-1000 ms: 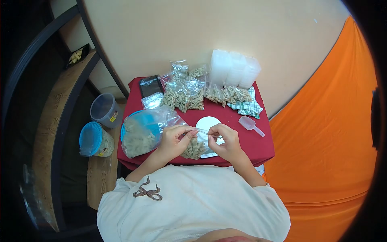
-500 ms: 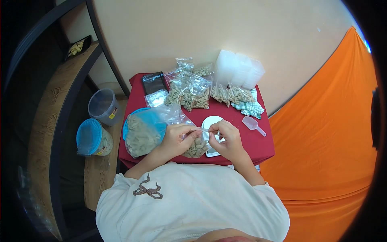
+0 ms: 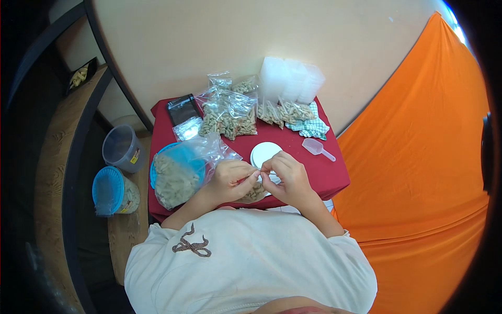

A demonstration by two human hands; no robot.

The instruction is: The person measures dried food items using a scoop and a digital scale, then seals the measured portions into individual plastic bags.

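Note:
My left hand and my right hand meet at the pinched top of a small clear bag of greenish-beige pieces. The bag hangs below my fingers, close to my shirt, and is partly hidden by my hands. Just behind my right hand is a round white scale. Left of my left hand, a large clear bag of similar pieces rests on a blue lid or tray.
Filled bags stand at the back of the red table, beside white plastic containers, a checked cloth and a clear scoop. Two tubs, one open and one blue-lidded, stand left. Orange cloth hangs right.
My hands have drawn together along the bag's top, the right moving left toward the other. The view has shifted slightly, so the table appears further left.

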